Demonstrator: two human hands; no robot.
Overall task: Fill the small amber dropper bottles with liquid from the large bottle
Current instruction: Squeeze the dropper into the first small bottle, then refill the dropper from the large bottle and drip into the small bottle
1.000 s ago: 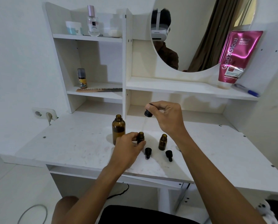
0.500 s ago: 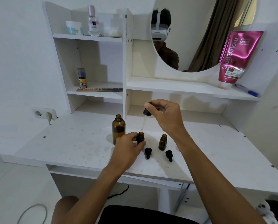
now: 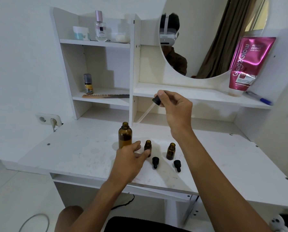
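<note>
The large amber bottle (image 3: 125, 134) stands uncapped on the white desk (image 3: 73, 153). To its right are two small amber bottles, both uncapped: one (image 3: 147, 146) is gripped at its base by my left hand (image 3: 129, 158), the other (image 3: 170, 151) stands free. Two black dropper caps (image 3: 155, 162) (image 3: 177, 165) lie in front of them. My right hand (image 3: 175, 108) holds a dropper (image 3: 154, 103) by its black bulb, raised above the desk. Its glass tube slants down-left, the tip just right of the large bottle's mouth.
Shelves rise behind the desk with a comb (image 3: 106, 95), a small spray bottle (image 3: 88, 84), jars and a perfume bottle (image 3: 100, 26). A pink tube (image 3: 247, 64) and a pen (image 3: 259, 97) sit on the right shelf under a round mirror. A wall socket (image 3: 47, 119) is at left.
My right hand lifted the dropper out of the small bottle and swung it up and left, toward the large bottle. My left hand stays on the small bottle.
</note>
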